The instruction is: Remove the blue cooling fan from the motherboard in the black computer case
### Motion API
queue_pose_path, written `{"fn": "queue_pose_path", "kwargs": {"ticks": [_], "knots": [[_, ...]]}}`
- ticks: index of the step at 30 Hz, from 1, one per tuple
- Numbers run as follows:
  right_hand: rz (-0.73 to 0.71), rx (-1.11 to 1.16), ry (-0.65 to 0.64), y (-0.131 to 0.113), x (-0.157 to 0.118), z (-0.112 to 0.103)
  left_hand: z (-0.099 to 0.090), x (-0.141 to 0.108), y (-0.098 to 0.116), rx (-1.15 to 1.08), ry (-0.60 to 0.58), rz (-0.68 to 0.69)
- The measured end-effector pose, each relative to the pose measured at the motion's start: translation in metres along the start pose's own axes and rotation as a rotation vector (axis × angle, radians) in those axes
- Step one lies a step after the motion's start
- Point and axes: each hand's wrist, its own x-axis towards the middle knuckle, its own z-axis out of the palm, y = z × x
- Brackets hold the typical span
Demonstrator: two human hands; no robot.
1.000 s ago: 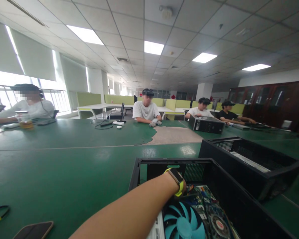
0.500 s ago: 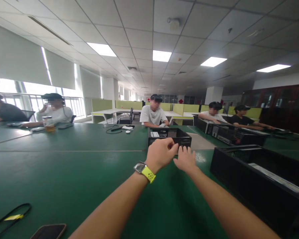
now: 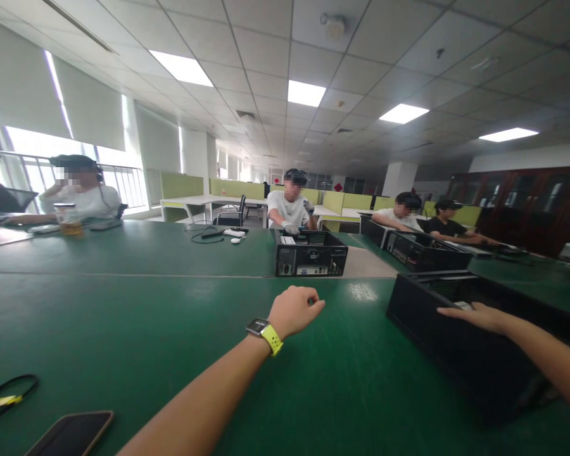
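Observation:
My left hand (image 3: 295, 311), with a watch on a yellow-green strap (image 3: 272, 338) at the wrist, hovers over the green table. Its fingers are curled towards the thumb; what they hold, if anything, is hidden. Off to the right, my right hand (image 3: 484, 316) is at an open black computer case (image 3: 449, 345), over the side wall nearer me. One digit stretches out to the left, while the other fingers are mostly hidden. Just behind that hand, a pale part (image 3: 463, 306) shows inside the case.
Across the green table (image 3: 171, 329), a gloved person (image 3: 287, 212) reaches into another computer case (image 3: 311, 256). More cases (image 3: 427, 253) stand at the back right, near two people. A phone (image 3: 71, 436) and a black cable (image 3: 9, 394) lie at front left. A cup (image 3: 69, 220) stands farther back.
My right hand has left my left hand and moved right to the black case. My left hand stays near the middle. The person opposite now has a hand in their case.

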Motion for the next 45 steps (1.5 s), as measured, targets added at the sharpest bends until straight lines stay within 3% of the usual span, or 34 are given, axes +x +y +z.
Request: {"fn": "queue_pose_path", "kwargs": {"ticks": [3, 6, 9, 13, 16, 17, 18, 21, 22, 24, 26, 30, 38, 42, 45], "knots": [[-0.048, 0.075, -0.127, 0.009, -0.009, -0.01, 0.002, -0.004, -0.011, -0.007, -0.013, -0.012], [-0.111, -0.039, -0.128, -0.012, -0.043, -0.027, 0.004, 0.001, -0.013, -0.019, -0.019, 0.012], [-0.245, -0.095, -0.189, -0.065, -0.103, -0.046, -0.001, 0.011, 0.002, -0.037, 0.011, 0.054], [-0.488, -0.025, -0.316, -0.152, -0.195, -0.057, -0.018, 0.024, 0.04, 0.001, 0.084, 0.106], [-0.604, 0.188, -0.611, -0.201, -0.231, -0.06, -0.026, 0.034, 0.064, 0.076, 0.096, 0.115], [-0.624, 0.209, -0.62, -0.214, -0.231, -0.061, -0.028, 0.038, 0.067, 0.105, 0.081, 0.108], [-0.635, 0.19, -0.55, -0.225, -0.226, -0.06, -0.028, 0.043, 0.068, 0.13, 0.055, 0.095], [-0.67, 0.062, -0.155, -0.254, -0.187, -0.053, -0.03, 0.056, 0.055, 0.165, -0.077, 0.03], [-0.686, 0.062, -0.114, -0.262, -0.171, -0.049, -0.03, 0.059, 0.047, 0.167, -0.13, 0.008], [-0.726, 0.109, -0.206, -0.276, -0.143, -0.037, -0.031, 0.06, 0.029, 0.164, -0.247, -0.029], [-0.767, 0.133, -0.379, -0.284, -0.124, -0.026, -0.029, 0.056, 0.012, 0.14, -0.369, -0.041], [-0.798, 0.157, -0.667, -0.285, -0.112, -0.01, -0.025, 0.046, -0.01, 0.031, -0.579, 0.008], [-0.71, 0.142, -0.835, -0.291, -0.104, -0.012, -0.03, 0.056, -0.03, -0.198, -0.83, 0.079], [-0.651, 0.15, -0.876, -0.295, -0.103, -0.009, -0.029, 0.059, -0.033, -0.354, -0.966, -0.057], [-0.578, 0.246, -0.871, -0.293, -0.108, -0.004, -0.026, 0.06, -0.031, -0.392, -1.003, -0.145]]}}
